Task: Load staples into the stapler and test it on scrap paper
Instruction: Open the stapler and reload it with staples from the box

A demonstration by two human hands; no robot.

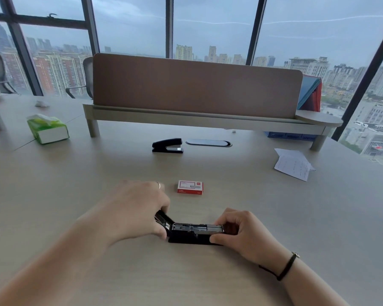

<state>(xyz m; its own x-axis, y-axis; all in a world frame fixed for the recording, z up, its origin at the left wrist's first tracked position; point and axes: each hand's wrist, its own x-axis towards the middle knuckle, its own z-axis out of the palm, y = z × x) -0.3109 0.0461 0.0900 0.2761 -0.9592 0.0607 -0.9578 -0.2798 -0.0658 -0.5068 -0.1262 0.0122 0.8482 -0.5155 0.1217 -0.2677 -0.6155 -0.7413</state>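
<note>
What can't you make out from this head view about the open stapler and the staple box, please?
- Open stapler: whether the channel holds staples; too small and dark.
- Its ends: covered by the left hand and right hand.
- Staple box: label print too small; shut, so contents hidden.
- Scrap paper: writing blurred.

2 staplers (195,234) (167,145), 1 staple box (190,187), 1 tissue pack (47,128), 1 scrap paper (293,163), 2 hands (139,208) (241,233)

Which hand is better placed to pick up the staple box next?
Probably the left hand. It holds only the flipped-back lid of the open stapler, and the red staple box lies just beyond its fingers. The right hand steadies the front end.
</note>
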